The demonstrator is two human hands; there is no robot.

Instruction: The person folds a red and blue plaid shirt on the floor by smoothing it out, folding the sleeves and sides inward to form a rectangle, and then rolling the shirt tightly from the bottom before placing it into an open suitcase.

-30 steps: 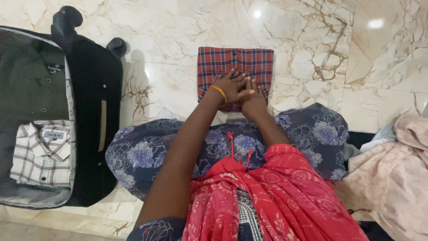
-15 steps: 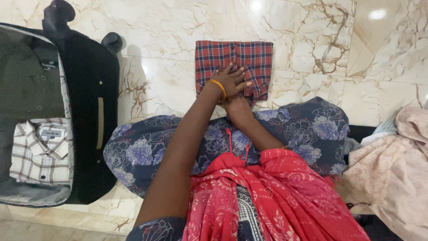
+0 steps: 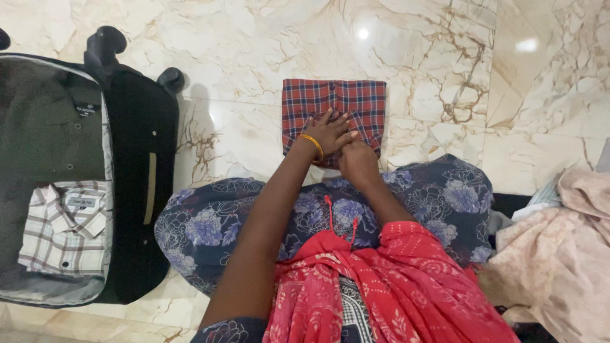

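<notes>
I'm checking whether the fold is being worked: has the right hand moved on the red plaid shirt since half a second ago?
Yes. The right hand slid forward onto the red plaid shirt's near edge, beside the left hand.

- open black suitcase on the left, on the marble floor
- dark green shirt and folded white checked shirt inside it
- pale pink clothes heap at right

Right hand back up beside left hand on red plaid shirt
</notes>
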